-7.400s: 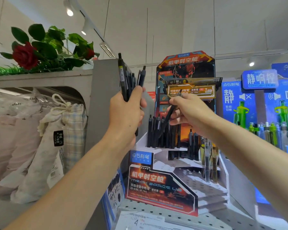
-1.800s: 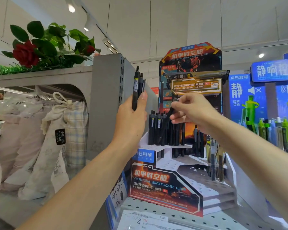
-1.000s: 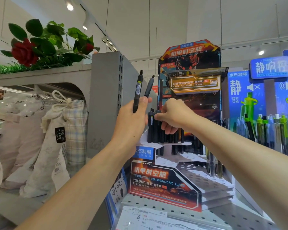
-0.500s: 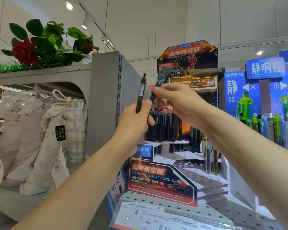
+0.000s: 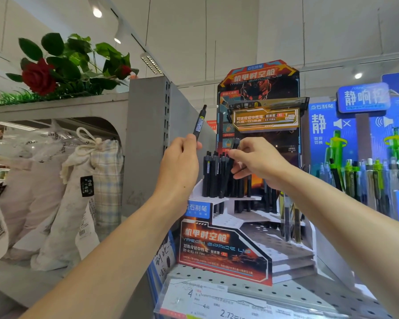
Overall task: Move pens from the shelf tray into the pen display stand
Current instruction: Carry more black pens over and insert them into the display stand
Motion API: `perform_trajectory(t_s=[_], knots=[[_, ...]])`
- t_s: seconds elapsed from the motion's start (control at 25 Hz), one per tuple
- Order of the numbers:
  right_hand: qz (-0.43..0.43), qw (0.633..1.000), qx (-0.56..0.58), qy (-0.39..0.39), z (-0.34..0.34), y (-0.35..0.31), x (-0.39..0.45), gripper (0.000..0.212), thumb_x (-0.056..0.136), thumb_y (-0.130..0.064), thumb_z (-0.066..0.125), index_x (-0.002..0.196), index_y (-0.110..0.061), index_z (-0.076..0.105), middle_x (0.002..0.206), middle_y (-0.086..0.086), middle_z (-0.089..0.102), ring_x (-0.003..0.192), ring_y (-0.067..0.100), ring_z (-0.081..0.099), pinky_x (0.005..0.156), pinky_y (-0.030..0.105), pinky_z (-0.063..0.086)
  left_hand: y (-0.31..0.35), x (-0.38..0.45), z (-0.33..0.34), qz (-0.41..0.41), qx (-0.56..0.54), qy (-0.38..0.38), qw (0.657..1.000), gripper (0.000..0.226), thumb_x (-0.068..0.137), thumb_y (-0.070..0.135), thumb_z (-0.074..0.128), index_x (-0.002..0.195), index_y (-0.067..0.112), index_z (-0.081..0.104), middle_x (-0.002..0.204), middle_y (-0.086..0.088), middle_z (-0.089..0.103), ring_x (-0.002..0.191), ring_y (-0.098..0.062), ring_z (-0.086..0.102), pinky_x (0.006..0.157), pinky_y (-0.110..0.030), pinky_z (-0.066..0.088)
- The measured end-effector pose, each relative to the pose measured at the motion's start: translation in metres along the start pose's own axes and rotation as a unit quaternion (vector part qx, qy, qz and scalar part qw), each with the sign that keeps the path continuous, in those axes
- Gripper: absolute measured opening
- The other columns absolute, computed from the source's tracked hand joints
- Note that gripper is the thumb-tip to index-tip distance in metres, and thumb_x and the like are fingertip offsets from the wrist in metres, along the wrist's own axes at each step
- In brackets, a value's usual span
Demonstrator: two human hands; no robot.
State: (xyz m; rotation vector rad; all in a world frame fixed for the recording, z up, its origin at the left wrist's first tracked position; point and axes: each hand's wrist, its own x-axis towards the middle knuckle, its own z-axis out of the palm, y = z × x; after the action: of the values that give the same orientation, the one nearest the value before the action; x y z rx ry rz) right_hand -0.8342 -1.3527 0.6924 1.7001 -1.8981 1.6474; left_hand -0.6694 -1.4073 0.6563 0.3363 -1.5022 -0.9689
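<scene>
left hand (image 5: pixel 179 166): grips one spare black pen (image 5: pixel 199 123) upright at frame centre, kept ready | right hand (image 5: pixel 258 161): pinches second pen (image 5: pixel 228 166), angling it into pen display stand (image 5: pixel 226 245) top tier | shelf tray: unseen

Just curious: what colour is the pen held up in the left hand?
Black, with a pale label; head view shows the pen best.
</scene>
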Motion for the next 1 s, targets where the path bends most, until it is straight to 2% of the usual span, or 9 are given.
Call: perform_trajectory(t_s=[0.08, 0.16, 0.24, 0.36, 0.52, 0.56, 0.72, 0.88, 1.0], knots=[[-0.002, 0.999, -0.018, -0.031, 0.003, 0.002, 0.001, 0.015, 0.1, -0.014, 0.061, 0.089, -0.005, 0.058, 0.081, 0.014, 0.067, 0.071, 0.024, 0.073, 0.064, 0.035, 0.064, 0.0, 0.0, 0.0, -0.004, -0.002, 0.004, 1.0, 0.028, 0.107, 0.038, 0.036, 0.096, 0.025, 0.059, 0.084, 0.002, 0.052, 0.082, -0.012, 0.045, 0.082, -0.039, 0.042], [-0.003, 0.998, -0.035, -0.051, 0.006, 0.001, 0.003, 0.013, 0.099, -0.012, 0.063, 0.089, -0.005, 0.06, 0.08, 0.015, 0.07, 0.069, 0.024, 0.075, 0.062, 0.033, 0.063, 0.001, 0.0, 0.0, -0.02, -0.006, 0.006, 1.0, 0.022, 0.106, 0.03, 0.038, 0.102, 0.024, 0.058, 0.1, -0.013, 0.057, 0.091, -0.015, 0.045, 0.095, -0.048, 0.048], [-0.002, 0.998, -0.049, -0.041, 0.007, 0.001, 0.005, 0.01, 0.095, -0.01, 0.068, 0.091, -0.003, 0.063, 0.078, 0.017, 0.074, 0.068, 0.024, 0.076, 0.061, 0.033, 0.064, 0.001, 0.0, 0.0, -0.023, -0.007, 0.006, 1.0, 0.018, 0.105, 0.026, 0.041, 0.111, 0.021, 0.058, 0.099, -0.01, 0.056, 0.09, -0.014, 0.047, 0.101, -0.051, 0.048], [0.018, 0.996, -0.074, -0.043, 0.011, 0.003, 0.004, 0.015, 0.091, -0.01, 0.073, 0.087, 0.003, 0.066, 0.073, 0.017, 0.075, 0.064, 0.023, 0.076, 0.061, 0.035, 0.064, 0.0, 0.0, -0.001, 0.006, -0.015, 0.0, 1.0, 0.016, 0.105, 0.023, 0.048, 0.115, 0.022, 0.061, 0.093, 0.004, 0.061, 0.084, -0.011, 0.055, 0.08, -0.033, 0.053], [0.016, 0.995, -0.091, -0.042, 0.013, 0.003, 0.004, 0.017, 0.091, -0.011, 0.073, 0.094, 0.005, 0.068, 0.075, 0.017, 0.075, 0.063, 0.023, 0.076, 0.059, 0.034, 0.064, -0.001, -0.004, -0.005, 0.037, 0.007, -0.018, 0.999, 0.017, 0.102, 0.021, 0.056, 0.099, 0.034, 0.065, 0.098, 0.009, 0.071, 0.093, -0.003, 0.062, 0.062, -0.009, 0.048], [0.013, 0.994, -0.094, -0.045, 0.014, 0.002, 0.005, 0.017, 0.091, -0.01, 0.073, 0.095, 0.005, 0.067, 0.076, 0.018, 0.075, 0.065, 0.024, 0.076, 0.06, 0.034, 0.064, -0.001, -0.005, -0.007, 0.041, 0.01, -0.021, 0.999, 0.018, 0.102, 0.021, 0.057, 0.095, 0.036, 0.066, 0.1, 0.009, 0.072, 0.094, -0.002, 0.062, 0.061, -0.009, 0.048], [-0.002, 0.993, -0.105, -0.055, 0.02, 0.002, 0.007, 0.017, 0.094, -0.009, 0.069, 0.103, 0.006, 0.065, 0.082, 0.021, 0.074, 0.071, 0.026, 0.077, 0.065, 0.036, 0.065, -0.002, -0.008, -0.009, 0.055, 0.016, -0.017, 0.998, 0.021, 0.099, 0.02, 0.06, 0.089, 0.038, 0.065, 0.104, 0.007, 0.073, 0.095, -0.002, 0.063, 0.078, -0.021, 0.049], [-0.006, 0.992, -0.111, -0.059, 0.021, 0.003, 0.008, 0.022, 0.095, -0.008, 0.068, 0.113, 0.004, 0.063, 0.084, 0.02, 0.074, 0.073, 0.027, 0.077, 0.067, 0.036, 0.065, -0.003, -0.01, -0.008, 0.056, 0.018, -0.013, 0.998, 0.02, 0.099, 0.021, 0.06, 0.091, 0.038, 0.065, 0.106, 0.006, 0.072, 0.095, -0.004, 0.063, 0.075, -0.019, 0.049], [-0.009, 0.992, -0.114, -0.058, 0.02, 0.005, 0.008, 0.026, 0.095, -0.008, 0.068, 0.116, 0.005, 0.062, 0.084, 0.02, 0.075, 0.072, 0.027, 0.077, 0.069, 0.039, 0.065, -0.004, -0.012, -0.006, 0.055, 0.023, -0.007, 0.998, 0.02, 0.1, 0.021, 0.06, 0.09, 0.038, 0.066, 0.104, 0.007, 0.073, 0.092, -0.003, 0.065, 0.068, -0.016, 0.05]])
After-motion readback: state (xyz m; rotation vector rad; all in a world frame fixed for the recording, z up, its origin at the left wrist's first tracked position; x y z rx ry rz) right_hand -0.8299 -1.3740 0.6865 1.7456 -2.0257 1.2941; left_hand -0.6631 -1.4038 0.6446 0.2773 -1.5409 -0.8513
